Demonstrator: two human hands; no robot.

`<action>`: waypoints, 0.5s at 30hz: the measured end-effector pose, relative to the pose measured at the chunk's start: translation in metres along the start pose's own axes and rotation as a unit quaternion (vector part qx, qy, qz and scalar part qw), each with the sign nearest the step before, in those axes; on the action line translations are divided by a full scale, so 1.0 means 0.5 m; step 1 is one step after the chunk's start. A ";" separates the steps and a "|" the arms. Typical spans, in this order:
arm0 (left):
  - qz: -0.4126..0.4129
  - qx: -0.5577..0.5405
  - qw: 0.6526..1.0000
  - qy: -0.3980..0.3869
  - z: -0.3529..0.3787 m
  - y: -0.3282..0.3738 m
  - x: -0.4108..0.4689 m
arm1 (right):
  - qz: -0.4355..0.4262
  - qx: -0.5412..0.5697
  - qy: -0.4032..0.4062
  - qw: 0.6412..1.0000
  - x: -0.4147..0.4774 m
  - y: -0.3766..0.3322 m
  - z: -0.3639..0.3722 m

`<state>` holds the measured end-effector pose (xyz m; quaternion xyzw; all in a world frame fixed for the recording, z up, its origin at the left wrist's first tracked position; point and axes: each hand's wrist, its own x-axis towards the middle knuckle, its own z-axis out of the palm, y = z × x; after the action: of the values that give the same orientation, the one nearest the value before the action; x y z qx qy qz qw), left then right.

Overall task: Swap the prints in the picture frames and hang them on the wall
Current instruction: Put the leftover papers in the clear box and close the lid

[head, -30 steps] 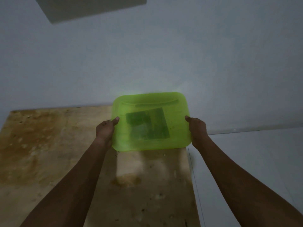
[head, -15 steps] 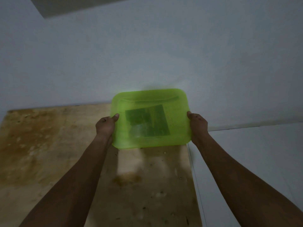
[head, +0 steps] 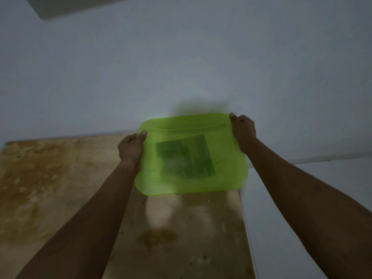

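Note:
A translucent bright green plastic frame (head: pixel 227 158) with rounded corners is held up in front of a pale wall (head: pixel 181 67). A darker rectangular print (head: pixel 185 157) shows through its middle. My left hand (head: pixel 130 149) grips the frame's left edge near the top. My right hand (head: pixel 242 130) grips the upper right corner, higher than the left, so the frame sits tilted. The frame's top edge is blurred and lies close to the wall; contact with the wall cannot be judged.
A stained brown wooden board (head: pixel 60 188) lies below the frame, reaching to the wall. A white surface (head: pixel 312 188) adjoins it on the right. A grey block (head: pixel 80 5) juts out at the top left. The room is dim.
Both hands have lifted the green frame higher and to the right. My right hand has shifted from the frame's right edge up to its top right corner.

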<state>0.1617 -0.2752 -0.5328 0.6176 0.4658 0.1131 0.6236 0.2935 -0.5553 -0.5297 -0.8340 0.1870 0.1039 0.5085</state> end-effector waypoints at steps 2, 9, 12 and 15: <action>-0.013 -0.024 1.000 -0.001 0.002 -0.005 0.005 | 0.003 0.017 -0.007 1.000 0.006 0.015 0.001; 0.015 0.021 0.999 0.019 -0.003 -0.012 0.000 | 0.008 0.006 0.009 1.000 -0.006 0.017 -0.001; 0.032 0.117 0.992 0.028 -0.044 -0.033 -0.045 | 0.003 -0.006 0.024 1.000 -0.054 0.039 -0.028; 0.044 0.162 0.985 0.041 -0.087 -0.075 -0.125 | -0.035 -0.014 0.062 0.997 -0.141 0.104 -0.057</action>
<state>0.0803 -0.2991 -0.5293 0.7251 0.4751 0.0887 0.4905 0.2072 -0.5874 -0.5331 -0.8522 0.1872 0.0364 0.4873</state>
